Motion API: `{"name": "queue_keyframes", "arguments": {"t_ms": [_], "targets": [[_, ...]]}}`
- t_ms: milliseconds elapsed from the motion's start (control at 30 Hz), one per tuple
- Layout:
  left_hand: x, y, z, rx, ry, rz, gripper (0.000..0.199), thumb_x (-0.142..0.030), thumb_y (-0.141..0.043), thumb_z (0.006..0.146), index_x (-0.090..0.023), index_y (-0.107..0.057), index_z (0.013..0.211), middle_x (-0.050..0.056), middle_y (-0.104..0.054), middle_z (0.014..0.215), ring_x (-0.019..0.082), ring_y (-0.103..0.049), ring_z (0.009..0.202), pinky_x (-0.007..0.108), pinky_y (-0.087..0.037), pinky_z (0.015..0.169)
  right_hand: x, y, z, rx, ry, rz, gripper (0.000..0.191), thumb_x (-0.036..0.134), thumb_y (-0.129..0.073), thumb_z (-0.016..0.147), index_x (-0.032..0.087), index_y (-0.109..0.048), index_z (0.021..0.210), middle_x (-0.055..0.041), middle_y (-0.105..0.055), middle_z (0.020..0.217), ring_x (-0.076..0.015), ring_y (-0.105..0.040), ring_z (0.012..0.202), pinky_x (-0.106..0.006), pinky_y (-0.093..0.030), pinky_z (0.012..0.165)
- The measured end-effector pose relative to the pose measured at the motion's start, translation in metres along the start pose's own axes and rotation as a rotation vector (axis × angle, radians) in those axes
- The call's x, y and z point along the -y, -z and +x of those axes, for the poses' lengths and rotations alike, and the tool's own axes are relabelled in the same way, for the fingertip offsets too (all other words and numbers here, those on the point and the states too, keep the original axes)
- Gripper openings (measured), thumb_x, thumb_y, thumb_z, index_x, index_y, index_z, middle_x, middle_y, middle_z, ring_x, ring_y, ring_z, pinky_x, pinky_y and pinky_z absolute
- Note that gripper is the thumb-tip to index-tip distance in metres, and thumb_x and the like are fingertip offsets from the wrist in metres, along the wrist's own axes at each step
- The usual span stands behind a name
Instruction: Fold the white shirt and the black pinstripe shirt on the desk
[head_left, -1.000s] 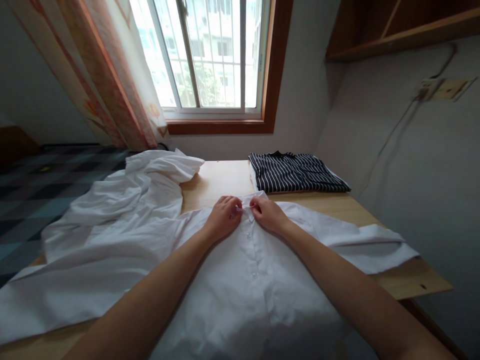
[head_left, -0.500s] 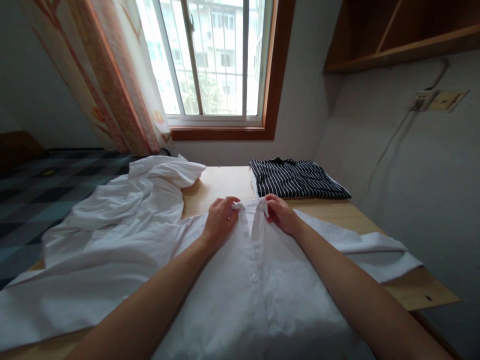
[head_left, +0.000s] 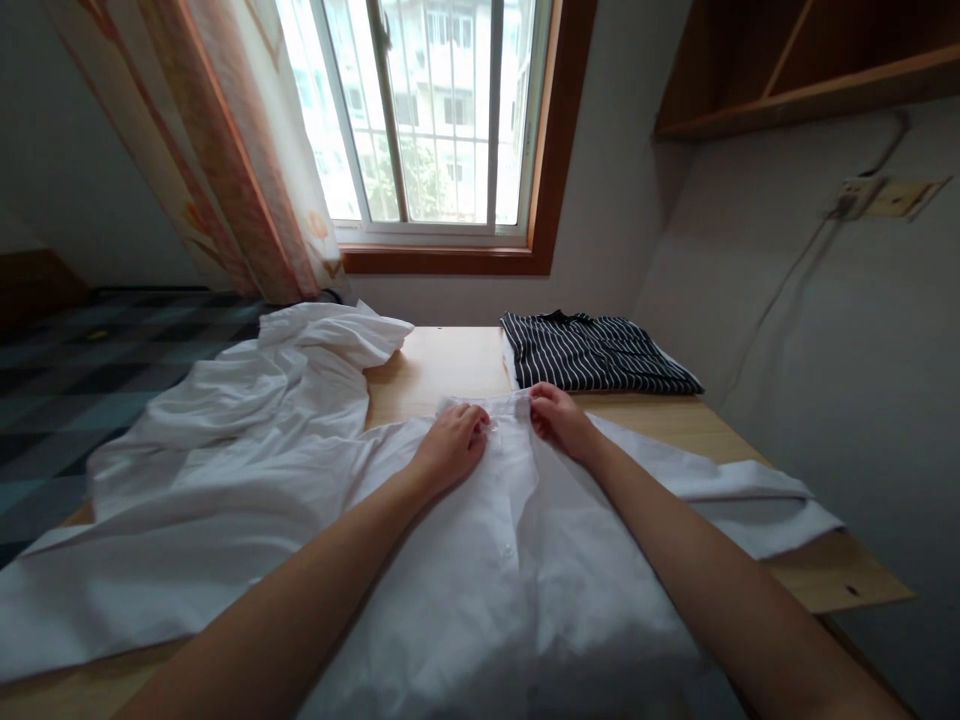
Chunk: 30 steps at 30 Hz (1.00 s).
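A white button-up shirt lies spread over the wooden table, its collar end away from me and its sleeves out to both sides. My left hand rests on the shirt front by the collar, fingers curled and pinching the placket edge near a button. At the right side of the collar, my right hand is closed with thumb and fingers on the fabric. Small buttons run down the middle of the front. The fingertips of both hands are partly hidden by cloth.
Another crumpled white garment lies at the left. A folded black-and-white striped garment sits at the table's back right. The wooden table stands beside a checked bed, under a window. A wall shelf hangs at the upper right.
My left hand has moved slightly right and toward me, bringing the left front edge over toward the right one. The collar opening has narrowed. My right hand stays at the collar.
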<state>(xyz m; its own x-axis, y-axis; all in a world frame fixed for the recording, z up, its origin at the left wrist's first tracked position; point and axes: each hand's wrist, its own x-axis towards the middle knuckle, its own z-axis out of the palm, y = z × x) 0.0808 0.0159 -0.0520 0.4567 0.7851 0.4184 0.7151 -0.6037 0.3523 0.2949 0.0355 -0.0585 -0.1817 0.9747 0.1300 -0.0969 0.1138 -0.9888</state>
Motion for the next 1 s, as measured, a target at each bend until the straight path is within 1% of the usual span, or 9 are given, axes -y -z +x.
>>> {"name": "queue_keyframes", "arguments": {"t_ms": [67, 133, 233, 433, 567, 667, 767, 867, 1000], "targets": [[0.001, -0.001, 0.0, 0.011, 0.041, -0.028, 0.018, -0.012, -0.053, 0.077, -0.019, -0.061, 0.092, 0.006, -0.062, 0.088, 0.023, -0.057, 0.086, 0.039, -0.049, 0.086, -0.004, -0.011, -0.003, 0.016, 0.101, -0.402, 0.011, 0.026, -0.06, 0.072, 0.023, -0.057, 0.082, 0.0048, -0.053, 0.06, -0.0129, -0.048, 0.054, -0.024, -0.035, 0.052], [0.003, -0.001, 0.0, 0.006, 0.056, -0.041, 0.016, -0.014, -0.053, 0.078, -0.018, -0.061, 0.092, 0.006, -0.062, 0.087, 0.023, -0.057, 0.086, 0.039, -0.049, 0.085, -0.005, -0.021, -0.005, -0.022, 0.207, -0.763, 0.009, 0.02, -0.059, 0.076, 0.022, -0.062, 0.084, 0.0019, -0.06, 0.068, -0.0147, -0.054, 0.063, -0.026, -0.037, 0.06], [0.004, -0.001, 0.0, 0.006, 0.052, -0.049, 0.015, -0.018, -0.052, 0.081, -0.018, -0.063, 0.091, 0.007, -0.062, 0.087, 0.023, -0.057, 0.085, 0.04, -0.048, 0.085, -0.004, -0.03, -0.006, -0.098, 0.217, -1.004, 0.014, 0.015, -0.056, 0.08, 0.021, -0.065, 0.088, -0.0012, -0.065, 0.076, -0.0165, -0.058, 0.07, -0.027, -0.037, 0.064], [0.002, -0.004, 0.001, -0.031, 0.094, -0.03, 0.012, -0.02, -0.053, 0.082, -0.019, -0.061, 0.091, 0.004, -0.061, 0.083, 0.022, -0.057, 0.082, 0.038, -0.048, 0.085, -0.005, -0.029, -0.003, -0.141, 0.191, -1.032, 0.015, 0.015, -0.055, 0.082, 0.021, -0.065, 0.091, -0.0023, -0.065, 0.079, -0.0172, -0.059, 0.074, -0.026, -0.037, 0.066], [0.0, -0.004, 0.001, -0.023, 0.085, 0.008, 0.008, -0.024, -0.056, 0.081, -0.019, -0.062, 0.084, 0.005, -0.06, 0.08, 0.022, -0.056, 0.079, 0.038, -0.048, 0.081, -0.007, -0.027, -0.003, -0.155, 0.211, -0.964, 0.015, 0.013, -0.055, 0.08, 0.021, -0.061, 0.091, -0.0006, -0.062, 0.075, -0.0164, -0.057, 0.07, -0.026, -0.036, 0.065], [-0.002, -0.003, 0.002, -0.021, 0.072, 0.014, 0.011, -0.026, -0.057, 0.082, -0.019, -0.065, 0.085, 0.004, -0.059, 0.08, 0.021, -0.056, 0.078, 0.038, -0.048, 0.08, -0.002, -0.024, -0.005, -0.129, 0.222, -0.854, 0.017, 0.015, -0.058, 0.081, 0.022, -0.058, 0.096, 0.0037, -0.058, 0.07, -0.0142, -0.055, 0.065, -0.024, -0.036, 0.063], [-0.004, -0.001, 0.002, -0.016, 0.077, 0.004, 0.015, -0.024, -0.058, 0.081, -0.02, -0.067, 0.093, 0.004, -0.06, 0.082, 0.021, -0.056, 0.081, 0.037, -0.049, 0.081, 0.007, -0.024, -0.009, -0.051, 0.209, -0.807, 0.004, 0.024, -0.059, 0.085, 0.021, -0.058, 0.083, 0.0035, -0.058, 0.068, -0.0129, -0.054, 0.064, -0.023, -0.035, 0.061], [-0.005, -0.001, 0.002, -0.004, 0.079, 0.005, 0.022, -0.02, -0.058, 0.079, -0.02, -0.068, 0.099, 0.005, -0.06, 0.086, 0.023, -0.057, 0.085, 0.039, -0.049, 0.083, 0.014, -0.029, -0.015, 0.021, 0.176, -0.866, 0.029, 0.041, -0.057, 0.091, 0.02, -0.057, 0.07, 0.0009, -0.06, 0.066, -0.0129, -0.052, 0.063, -0.025, -0.031, 0.058], [-0.006, -0.003, 0.0, -0.016, 0.059, -0.02, 0.027, -0.016, -0.056, 0.079, -0.02, -0.068, 0.102, 0.007, -0.06, 0.092, 0.023, -0.058, 0.089, 0.038, -0.049, 0.086, 0.015, -0.038, -0.019, -0.013, 0.137, -0.958, 0.034, 0.05, -0.064, 0.085, 0.02, -0.059, 0.071, 0.0003, -0.06, 0.066, -0.0133, -0.049, 0.06, -0.026, -0.027, 0.055]]}}
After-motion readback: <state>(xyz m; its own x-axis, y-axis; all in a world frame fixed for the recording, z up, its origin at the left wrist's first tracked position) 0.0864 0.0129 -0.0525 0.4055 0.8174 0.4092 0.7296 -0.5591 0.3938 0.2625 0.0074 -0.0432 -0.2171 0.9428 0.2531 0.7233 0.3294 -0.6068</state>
